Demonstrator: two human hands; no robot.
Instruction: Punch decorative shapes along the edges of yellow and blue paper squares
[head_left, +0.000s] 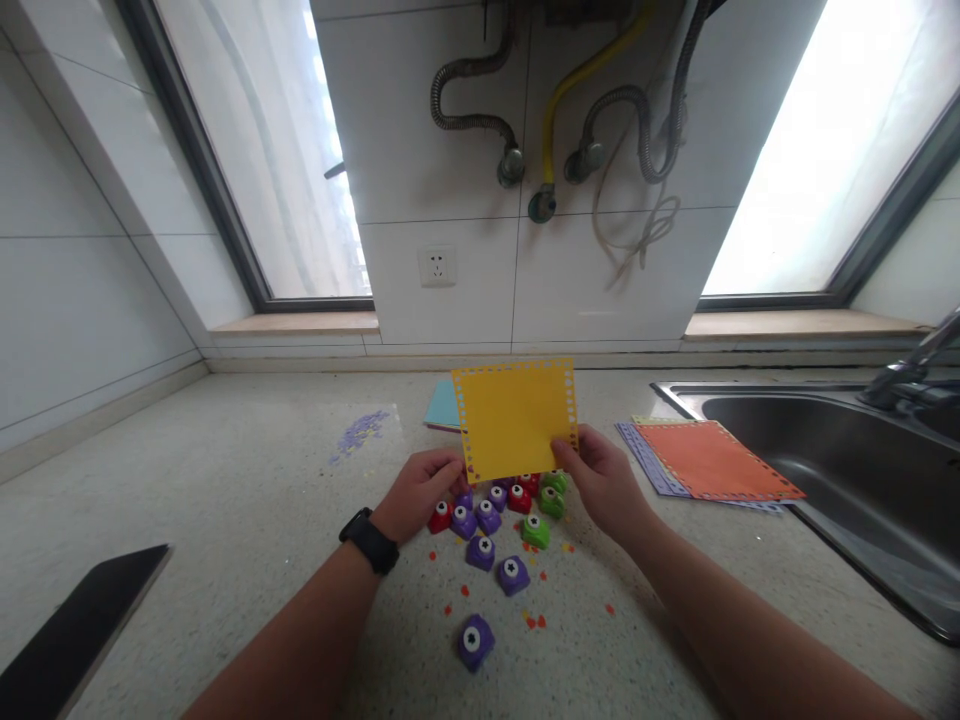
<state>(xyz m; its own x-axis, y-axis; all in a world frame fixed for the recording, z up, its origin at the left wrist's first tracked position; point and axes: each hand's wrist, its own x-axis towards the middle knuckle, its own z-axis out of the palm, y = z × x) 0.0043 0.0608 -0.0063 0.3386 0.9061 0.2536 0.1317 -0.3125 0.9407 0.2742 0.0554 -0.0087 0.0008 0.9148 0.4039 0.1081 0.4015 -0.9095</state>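
A yellow sheet of paper (517,420) with small punched holes along its left, top and right edges is held up above the counter. My right hand (596,475) grips its lower right edge, thumb in front and fingers behind. At the lower left corner, my left hand (424,490) is closed with its fingertips against the paper, partly hidden behind it. Below lie several small craft punches: purple ones (513,575), red ones (441,516) and green ones (535,531). One purple punch (475,642) sits apart, nearest me. Red and yellow paper bits (536,622) are scattered around them.
Orange paper (716,460) lies on purple sheets (649,460) beside the steel sink (862,500). Light blue paper (442,405) lies behind the yellow sheet. Purple paper bits (361,432) are heaped at left. A flat black object (82,625) rests at the near left.
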